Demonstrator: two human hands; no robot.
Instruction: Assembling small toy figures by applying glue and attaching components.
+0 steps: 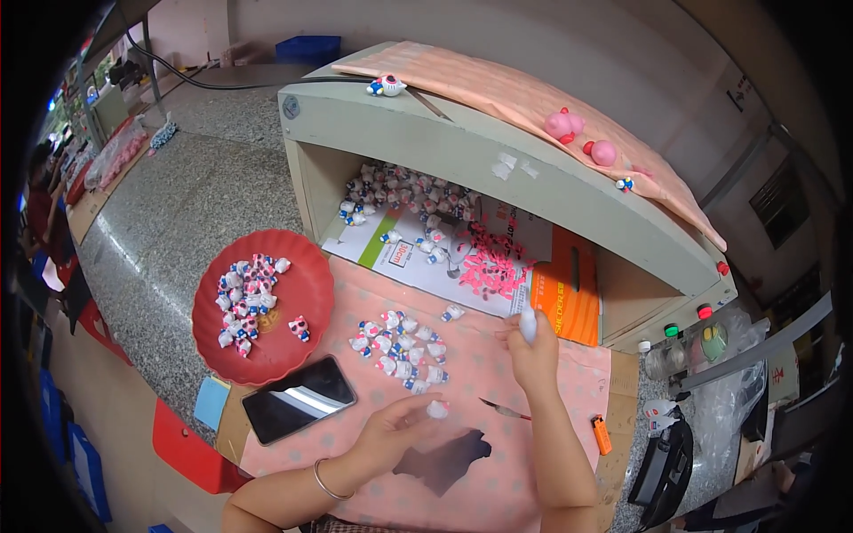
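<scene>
Left hand (395,431) fingers closed in a pinch on a small white figurine (437,409) low over the pink-covered surface (533,480), right hand (533,351) fingers pinched on a pale oval piece (528,325); both likely light, rigid, smooth, best gripped across the body.

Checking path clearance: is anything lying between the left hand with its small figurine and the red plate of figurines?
Yes. The dark phone lies on the pink cloth between the left hand, which holds a small white figurine, and the red plate. It lies flat, low. The loose figurine cluster sits beside that line.
</scene>
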